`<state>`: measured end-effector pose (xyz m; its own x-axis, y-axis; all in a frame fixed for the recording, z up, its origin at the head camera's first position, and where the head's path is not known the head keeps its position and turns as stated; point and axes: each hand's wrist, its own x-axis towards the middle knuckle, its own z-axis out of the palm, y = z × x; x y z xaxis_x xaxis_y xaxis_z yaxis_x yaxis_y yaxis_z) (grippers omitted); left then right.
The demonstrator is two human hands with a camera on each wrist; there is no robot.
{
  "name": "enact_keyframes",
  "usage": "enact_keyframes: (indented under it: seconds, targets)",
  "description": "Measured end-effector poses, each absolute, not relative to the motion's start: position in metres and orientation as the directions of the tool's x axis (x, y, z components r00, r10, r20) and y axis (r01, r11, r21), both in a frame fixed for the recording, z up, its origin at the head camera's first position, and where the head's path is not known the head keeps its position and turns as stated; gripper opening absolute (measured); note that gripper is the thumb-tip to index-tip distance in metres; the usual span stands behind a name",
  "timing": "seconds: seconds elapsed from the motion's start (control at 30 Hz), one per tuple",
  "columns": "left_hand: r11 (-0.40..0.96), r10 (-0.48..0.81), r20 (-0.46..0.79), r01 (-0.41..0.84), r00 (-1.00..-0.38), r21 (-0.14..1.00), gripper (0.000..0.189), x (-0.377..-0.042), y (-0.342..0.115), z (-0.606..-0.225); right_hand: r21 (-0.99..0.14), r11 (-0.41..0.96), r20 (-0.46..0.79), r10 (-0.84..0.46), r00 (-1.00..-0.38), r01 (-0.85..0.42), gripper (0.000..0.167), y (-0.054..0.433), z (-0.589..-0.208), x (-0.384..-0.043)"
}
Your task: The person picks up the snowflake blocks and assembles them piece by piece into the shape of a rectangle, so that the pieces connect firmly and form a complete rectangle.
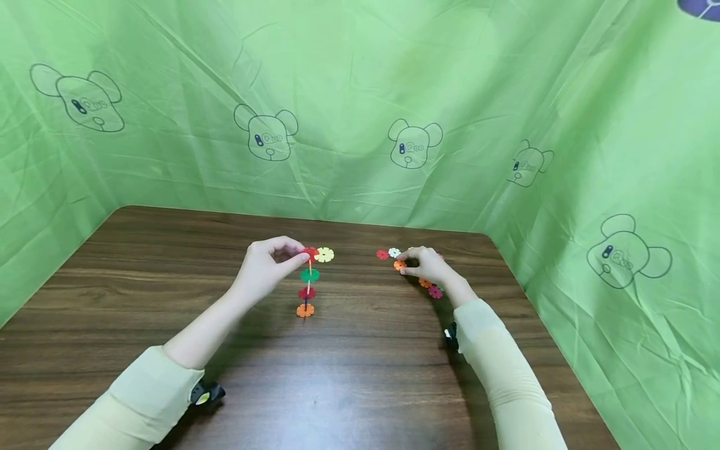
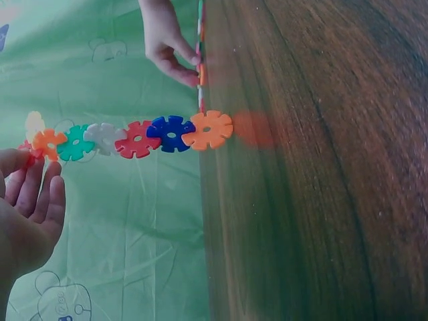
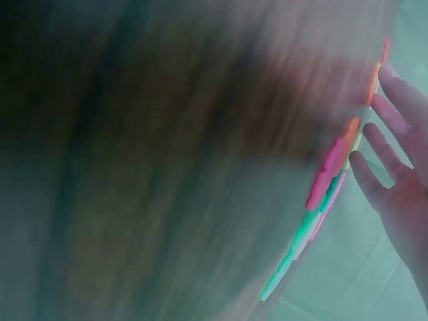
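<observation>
Eight linked flower discs (image 2: 130, 138) at your left hand (image 1: 261, 264), can't count the overlapping bunch (image 3: 326, 174) by your right hand (image 1: 429, 265).

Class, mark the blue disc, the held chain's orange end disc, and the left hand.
Blue disc (image 2: 171, 142): left wrist view, below centre hole.
Orange end disc (image 1: 305, 312): head view, near middle.
Left hand (image 1: 267, 262): head view, middle.

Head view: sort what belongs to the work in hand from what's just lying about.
In the work:
flower-disc chain, its top pinched by the left hand
orange disc at the fingertips of the right hand

Lying about, though possibly spare parts:
red disc on the table
magenta disc nearer the right wrist
</observation>
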<state>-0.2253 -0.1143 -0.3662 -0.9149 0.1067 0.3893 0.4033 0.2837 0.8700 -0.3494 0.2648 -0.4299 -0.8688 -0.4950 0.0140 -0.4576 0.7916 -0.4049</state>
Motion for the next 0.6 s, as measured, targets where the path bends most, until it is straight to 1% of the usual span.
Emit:
enact_keyframes:
  seconds: [0.13, 0.33, 0.43, 0.6]
  targets:
    - [0.282, 0.119, 0.360, 0.379, -0.925, 0.881, 0.013, -0.224, -0.114, -0.364, -0.412, 0.798, 0.014, -0.477, -0.879, -0.440, 0.034, 0.260, -0.429, -0.349]
    - [0.280, 0.140, 0.353, 0.379, -0.925, 0.882, 0.010, -0.209, -0.109, -0.344, -0.413, 0.811, 0.008, -0.451, -0.892, -0.414, 0.031, 0.253, -0.428, -0.349]
    - [0.277, 0.151, 0.352, 0.382, -0.924, 0.882, 0.010, -0.205, -0.108, -0.339, -0.402, 0.807, 0.030, -0.461, -0.887, -0.433, 0.031, 0.252, -0.428, -0.349]
    - [0.296, 0.157, 0.343, 0.375, -0.926, 0.878, 0.009, -0.204, -0.108, -0.337, -0.352, 0.806, 0.089, -0.478, -0.874, -0.476, 0.028, 0.251, -0.427, -0.346]
